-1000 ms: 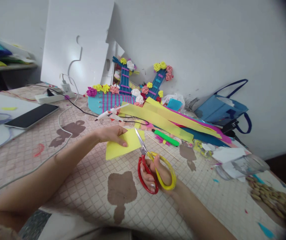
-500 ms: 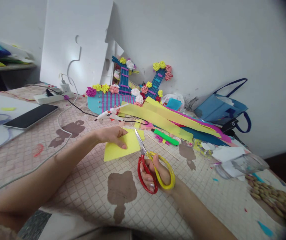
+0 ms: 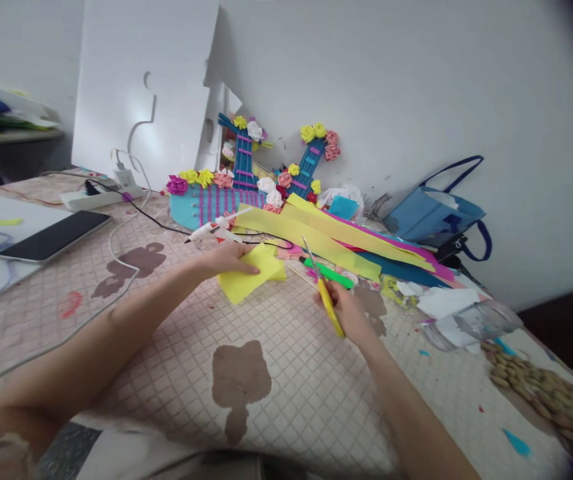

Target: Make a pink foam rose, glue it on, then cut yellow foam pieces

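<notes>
Two bare hands work over a desk point(image 3: 286, 400) covered in a quilted pink cloth with brown patches. Nearest, both forearms reach in from the near edge. The right hand point(image 3: 349, 313) has its fingers clenched around the handles of a pair of scissors point(image 3: 323, 290), whose yellow loop shows edge-on and whose blades point up and away toward the far side; whether the blades are parted cannot be told. Just to the left, apart from the blades, the left hand point(image 3: 229, 259) pinches a small yellow sheet point(image 3: 249, 277), fingers pressed on its far corner, the sheet held just above the cloth near the middle of the desk.

Judging from the gap between blade and sheet, a cut appears to be between strokes; the next stroke would call for bringing the blades back to the edge of the sheet while the left hand keeps it taut.

Beyond the hands lie a green marker point(image 3: 329, 273), a white glue gun point(image 3: 211, 230) and long yellow strips point(image 3: 316, 237) over pink and blue ones. Farther left rest a dark phone point(image 3: 53, 235) and a power strip point(image 3: 101, 195). At the far wall stand blue craft pieces with paper flowers point(image 3: 246, 180), a white board point(image 3: 141, 100) and, to the right, a blue bag point(image 3: 436, 213).
</notes>
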`<move>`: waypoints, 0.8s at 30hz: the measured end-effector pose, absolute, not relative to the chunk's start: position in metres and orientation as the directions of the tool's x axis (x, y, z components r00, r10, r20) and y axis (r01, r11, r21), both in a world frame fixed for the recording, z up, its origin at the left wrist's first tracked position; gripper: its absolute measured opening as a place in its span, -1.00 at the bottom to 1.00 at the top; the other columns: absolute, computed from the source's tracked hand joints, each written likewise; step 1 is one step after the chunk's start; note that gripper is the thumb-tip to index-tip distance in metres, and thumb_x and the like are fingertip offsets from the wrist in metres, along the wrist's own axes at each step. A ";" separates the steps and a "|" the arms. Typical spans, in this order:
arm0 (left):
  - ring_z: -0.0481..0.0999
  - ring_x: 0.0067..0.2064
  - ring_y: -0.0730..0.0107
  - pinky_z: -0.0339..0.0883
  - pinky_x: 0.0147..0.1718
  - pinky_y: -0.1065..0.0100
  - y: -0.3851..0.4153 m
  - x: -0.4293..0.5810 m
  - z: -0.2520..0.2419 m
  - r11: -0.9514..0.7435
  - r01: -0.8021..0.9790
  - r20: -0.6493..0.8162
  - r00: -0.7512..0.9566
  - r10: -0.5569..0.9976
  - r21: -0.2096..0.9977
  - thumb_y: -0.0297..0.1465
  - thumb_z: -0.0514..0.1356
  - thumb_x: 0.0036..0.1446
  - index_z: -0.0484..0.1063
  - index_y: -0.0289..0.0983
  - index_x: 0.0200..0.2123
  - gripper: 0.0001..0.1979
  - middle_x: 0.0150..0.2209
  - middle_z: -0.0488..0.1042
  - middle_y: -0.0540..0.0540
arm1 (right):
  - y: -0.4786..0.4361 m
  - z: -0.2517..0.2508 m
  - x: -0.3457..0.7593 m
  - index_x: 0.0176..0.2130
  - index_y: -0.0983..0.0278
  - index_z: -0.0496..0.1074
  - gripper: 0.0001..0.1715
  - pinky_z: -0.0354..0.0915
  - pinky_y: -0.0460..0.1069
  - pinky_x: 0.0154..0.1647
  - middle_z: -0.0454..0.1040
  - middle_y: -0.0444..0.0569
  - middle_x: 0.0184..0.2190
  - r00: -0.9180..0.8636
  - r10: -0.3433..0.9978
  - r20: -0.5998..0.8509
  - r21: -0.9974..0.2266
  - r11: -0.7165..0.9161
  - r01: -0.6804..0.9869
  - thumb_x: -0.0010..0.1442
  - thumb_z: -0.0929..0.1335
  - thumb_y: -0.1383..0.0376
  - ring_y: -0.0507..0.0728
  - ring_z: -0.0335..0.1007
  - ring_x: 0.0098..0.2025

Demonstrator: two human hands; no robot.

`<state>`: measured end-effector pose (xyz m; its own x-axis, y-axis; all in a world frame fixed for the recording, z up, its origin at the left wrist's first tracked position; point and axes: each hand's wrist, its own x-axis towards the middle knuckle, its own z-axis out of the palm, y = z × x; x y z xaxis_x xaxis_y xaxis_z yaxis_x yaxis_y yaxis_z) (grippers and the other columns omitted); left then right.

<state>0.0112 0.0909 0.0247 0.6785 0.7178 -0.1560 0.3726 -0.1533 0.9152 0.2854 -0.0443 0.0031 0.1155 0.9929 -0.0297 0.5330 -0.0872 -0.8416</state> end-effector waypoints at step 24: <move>0.50 -0.30 0.33 0.36 -0.33 0.35 0.070 0.022 0.003 -0.594 0.500 0.282 0.565 0.775 0.631 -0.27 0.12 0.09 0.41 -0.29 -0.23 -0.75 -0.31 0.51 -0.14 | -0.029 -0.011 0.364 -0.29 0.25 0.33 -0.66 0.22 0.00 -0.29 0.42 0.00 -0.31 0.169 0.941 0.293 -0.232 -0.102 0.967 0.01 0.36 0.08 0.16 0.36 -0.25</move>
